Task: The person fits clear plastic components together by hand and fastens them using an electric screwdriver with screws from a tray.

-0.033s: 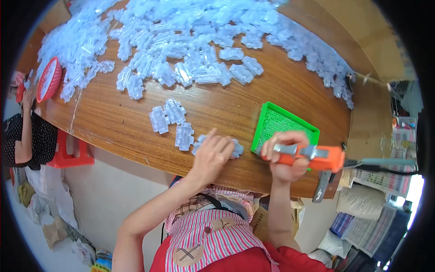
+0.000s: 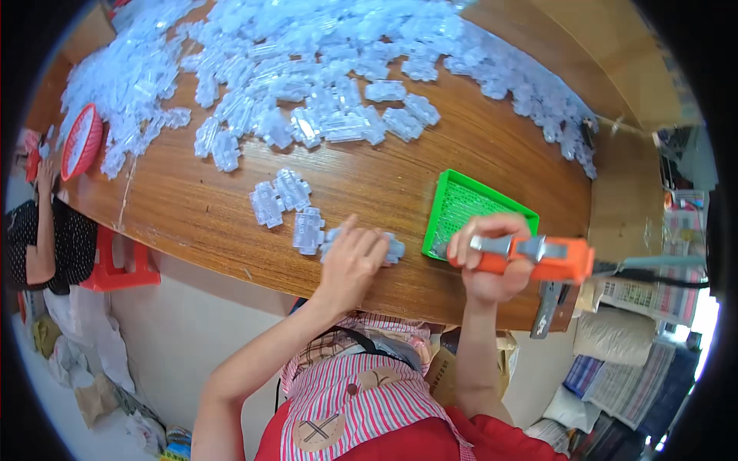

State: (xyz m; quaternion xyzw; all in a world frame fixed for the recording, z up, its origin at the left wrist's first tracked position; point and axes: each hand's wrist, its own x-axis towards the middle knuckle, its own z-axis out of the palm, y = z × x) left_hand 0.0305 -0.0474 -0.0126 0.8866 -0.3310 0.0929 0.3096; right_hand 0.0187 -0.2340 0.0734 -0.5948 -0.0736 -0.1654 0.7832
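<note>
On the near part of the wooden table, my left hand (image 2: 354,263) is laid over clear plastic pieces (image 2: 394,249), its fingers bent onto them. The pieces stick out on both sides of the hand; my fingers hide their middle. Wrapped round an orange corded hand tool (image 2: 565,260) with grey metal parts is my right hand (image 2: 493,257). The tool's narrow end points left, over the near edge of a green perforated tray (image 2: 438,207). Three more clear pieces (image 2: 309,230) lie just left of my left hand.
A large heap of clear plastic pieces (image 2: 323,46) covers the table's far side. At the left stands a red basket (image 2: 83,142), near another person's arm (image 2: 44,238) and a red stool (image 2: 119,273). A cardboard wall (image 2: 626,192) borders the right; a dark metal bar (image 2: 546,311) overhangs the near edge.
My right hand and the orange tool have shifted slightly to the right. My left hand stays on the clear pieces. The whole view has moved a little.
</note>
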